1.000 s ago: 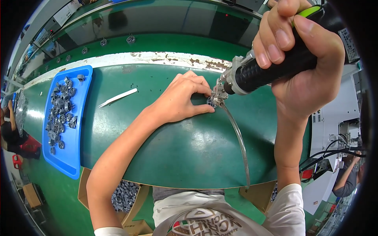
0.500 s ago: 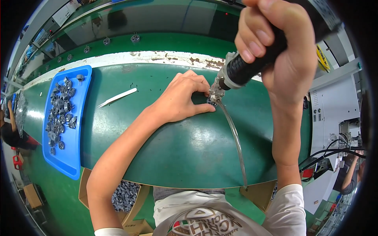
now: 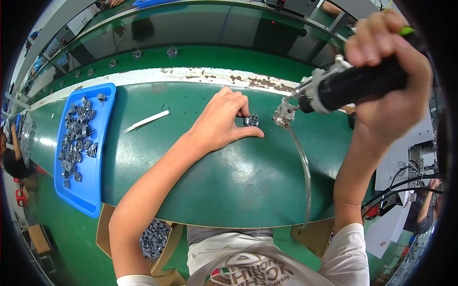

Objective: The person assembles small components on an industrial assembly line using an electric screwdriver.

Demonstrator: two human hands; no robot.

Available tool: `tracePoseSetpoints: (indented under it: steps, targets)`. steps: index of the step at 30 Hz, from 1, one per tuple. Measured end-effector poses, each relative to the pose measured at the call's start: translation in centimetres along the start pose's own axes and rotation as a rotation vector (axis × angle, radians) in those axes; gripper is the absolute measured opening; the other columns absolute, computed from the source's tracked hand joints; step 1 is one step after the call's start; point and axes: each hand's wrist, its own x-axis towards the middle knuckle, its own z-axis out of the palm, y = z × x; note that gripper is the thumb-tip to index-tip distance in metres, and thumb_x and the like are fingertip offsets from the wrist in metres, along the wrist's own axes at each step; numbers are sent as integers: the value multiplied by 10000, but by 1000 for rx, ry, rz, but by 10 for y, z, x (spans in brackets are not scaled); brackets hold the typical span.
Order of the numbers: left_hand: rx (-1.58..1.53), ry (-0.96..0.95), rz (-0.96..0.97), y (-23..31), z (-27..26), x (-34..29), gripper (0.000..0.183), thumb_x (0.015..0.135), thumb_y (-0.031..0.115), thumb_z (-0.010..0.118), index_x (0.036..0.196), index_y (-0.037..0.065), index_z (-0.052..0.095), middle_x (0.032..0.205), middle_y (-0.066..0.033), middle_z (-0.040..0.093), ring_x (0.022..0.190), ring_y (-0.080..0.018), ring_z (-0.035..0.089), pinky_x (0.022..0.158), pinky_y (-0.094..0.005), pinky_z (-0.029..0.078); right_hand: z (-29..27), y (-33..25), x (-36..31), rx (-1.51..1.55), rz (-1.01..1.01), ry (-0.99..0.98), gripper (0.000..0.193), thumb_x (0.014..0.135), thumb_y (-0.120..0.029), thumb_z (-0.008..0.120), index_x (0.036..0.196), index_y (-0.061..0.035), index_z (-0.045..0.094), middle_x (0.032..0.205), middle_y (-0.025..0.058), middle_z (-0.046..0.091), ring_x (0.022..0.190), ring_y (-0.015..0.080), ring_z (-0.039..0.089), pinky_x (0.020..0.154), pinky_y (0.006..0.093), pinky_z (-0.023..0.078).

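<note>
My left hand [image 3: 222,119] rests on the green bench, its thumb and curled fingers around a small dark round part [image 3: 251,121] with pins on top. My right hand [image 3: 389,81] grips a black powered screwdriver [image 3: 362,86], raised and tilted at the right. Its metal nose [image 3: 285,113] points left, apart from the part. From the nose a clear feed tube [image 3: 305,171] hangs down toward the front edge. White tweezers [image 3: 147,121] lie left of my left hand, near several tiny dark screws [image 3: 185,113].
At the left, a blue tray [image 3: 98,190] holds many similar grey parts [image 3: 76,128]. Beyond a chipped white ledge [image 3: 191,75], a green belt [image 3: 155,59] carries several more. A cardboard box of small grey pieces [image 3: 155,238] stands below the front edge. White equipment with black cables [image 3: 405,183] is at right.
The screwdriver has come off the part and moved right with my right hand, uncovering the part. My left hand stays around it. The belt's parts have shifted slightly right.
</note>
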Motion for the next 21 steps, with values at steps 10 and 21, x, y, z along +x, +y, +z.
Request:
tracePoseSetpoints:
  steps: [10,21]
  targets:
    - [26,-13,-52,1,-2,-2,517,696,382,931,788,53,542,815,-63,577,871,-264,505,787,-397,468,53,40,4,-297,-104,421,175,892,-164,544,965,-5,541,615,49,542,477,160,542,537,316,563]
    - [23,-8,-52,2,-2,-2,515,687,368,937,795,50,546,830,-73,590,867,-269,517,783,-397,475,48,45,2,-262,-47,410,174,893,-168,548,952,-5,539,612,45,532,472,150,525,529,312,553]
